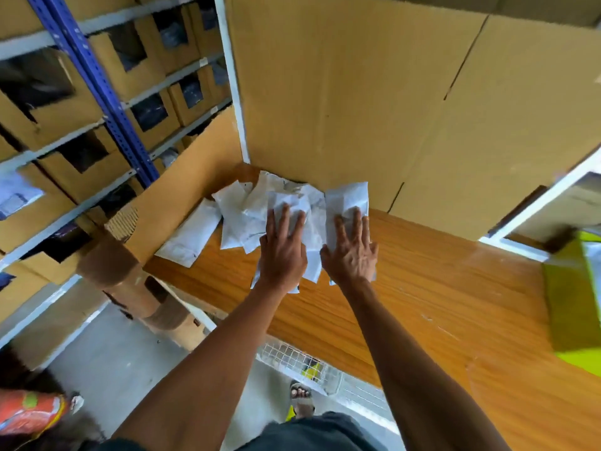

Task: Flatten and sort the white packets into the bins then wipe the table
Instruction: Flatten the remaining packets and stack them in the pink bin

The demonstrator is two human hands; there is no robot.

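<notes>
Both arms reach up the frame: left hand [282, 252] and right hand [351, 252] press flat, fingers straight, on white packets [260, 206] heaped mid-frame on the wooden table [422, 288]. Cardboard bins [143, 112] at upper left hold dark bagged goods; a wire basket [292, 356] sits under the table's near edge, contents unclear.

We note bright, even lighting, strong wide-angle bending at the edges, motion blur throughout, and soft focus overall.
</notes>
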